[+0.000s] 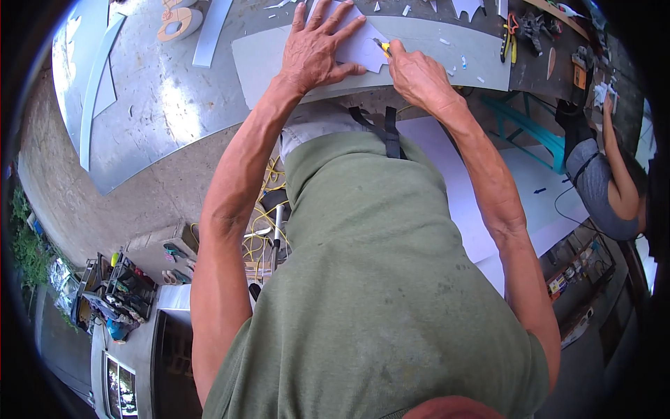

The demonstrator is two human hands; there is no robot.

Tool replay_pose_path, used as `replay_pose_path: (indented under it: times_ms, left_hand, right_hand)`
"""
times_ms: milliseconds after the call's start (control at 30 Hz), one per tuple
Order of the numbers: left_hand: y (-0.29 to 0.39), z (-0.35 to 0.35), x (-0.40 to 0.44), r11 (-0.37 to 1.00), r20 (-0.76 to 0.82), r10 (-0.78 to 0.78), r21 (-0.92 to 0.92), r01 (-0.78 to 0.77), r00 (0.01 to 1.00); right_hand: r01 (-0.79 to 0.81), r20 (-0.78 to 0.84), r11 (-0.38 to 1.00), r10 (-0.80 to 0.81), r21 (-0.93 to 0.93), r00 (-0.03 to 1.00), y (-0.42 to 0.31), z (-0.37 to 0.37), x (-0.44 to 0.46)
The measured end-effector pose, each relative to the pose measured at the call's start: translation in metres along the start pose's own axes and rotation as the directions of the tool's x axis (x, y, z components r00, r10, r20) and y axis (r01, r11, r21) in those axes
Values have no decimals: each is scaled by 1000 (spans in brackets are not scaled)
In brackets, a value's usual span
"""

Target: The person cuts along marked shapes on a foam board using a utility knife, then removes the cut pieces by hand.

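My left hand [317,49] lies flat with its fingers spread, pressing on a pale white-lavender sheet [363,43]. In my right hand [419,75] is a yellow and black utility knife [382,47], its tip at the right edge of that sheet. Notches show along the sheet's lower right edge, near my left thumb. Under both hands is a grey board [265,63] on the worktable. The far end of the pale sheet runs out of the top of the view.
Small white scraps [444,41] lie on the board. Pliers [513,28] and other tools are at the table's right. Curved pale strips [101,84] and a tape roll [180,24] lie to the left. A teal stool [537,133] and another person [607,181] are at right.
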State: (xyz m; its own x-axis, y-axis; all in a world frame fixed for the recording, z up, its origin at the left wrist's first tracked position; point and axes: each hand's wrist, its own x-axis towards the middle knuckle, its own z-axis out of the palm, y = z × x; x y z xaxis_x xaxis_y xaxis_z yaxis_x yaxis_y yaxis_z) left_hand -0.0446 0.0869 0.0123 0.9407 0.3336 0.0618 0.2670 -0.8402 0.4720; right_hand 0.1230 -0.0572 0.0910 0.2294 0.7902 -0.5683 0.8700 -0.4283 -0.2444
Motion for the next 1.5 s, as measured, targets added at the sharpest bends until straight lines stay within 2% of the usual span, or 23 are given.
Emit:
replay_pose_path:
  times_ms: [67,133,333,433,633,833,900,1033,1233,1300,1333,1400,1467,1500]
  left_hand:
    - [-1,7,4,1000,-14,2,4,-2,1000]
    - [1,14,1,999,-125,-2,52,9,992]
    - [0,15,0,997,-93,-18,77,25,995]
    - [0,15,0,997,-104,-21,72,28,994]
    - [1,15,0,999,-117,-25,38,30,993]
    - [2,15,0,997,-100,-38,66,45,994]
    - [2,16,0,997,-105,-37,57,44,994]
    - [3,14,0,997,-98,-39,61,45,994]
    - [2,14,0,998,-103,-36,51,42,994]
    - [2,14,0,998,-100,-34,49,39,994]
    - [2,13,-1,998,-96,-30,51,35,995]
    - [3,14,-2,998,-96,-25,54,30,995]
    - [0,14,2,997,-108,-26,66,33,994]
    - [0,13,2,997,-110,-26,65,34,994]
  right_hand:
    - [-14,-13,1000,15,10,1000,1,2,1]
    - [-22,-17,999,23,32,1000,-3,6,0]
    - [0,-43,999,-1,-38,999,-4,2,-1]
    - [5,4,997,-5,-72,1000,-1,1,1]
    - [-7,-13,1000,6,-13,1000,3,7,-1]
    - [-19,-55,991,27,133,998,-1,16,1]
    - [-93,9,968,94,233,996,-6,15,1]
    - [-95,-15,967,102,236,995,-11,17,0]
    - [-152,-11,983,154,103,988,-18,15,-5]
    - [-34,-81,999,34,3,996,-9,16,-4]
    - [-34,-80,999,34,5,996,-5,12,-2]
    - [39,7,999,-39,12,999,6,0,1]
    - [57,9,997,-56,-51,998,7,-1,8]
    - [-27,98,998,21,59,995,3,-5,11]
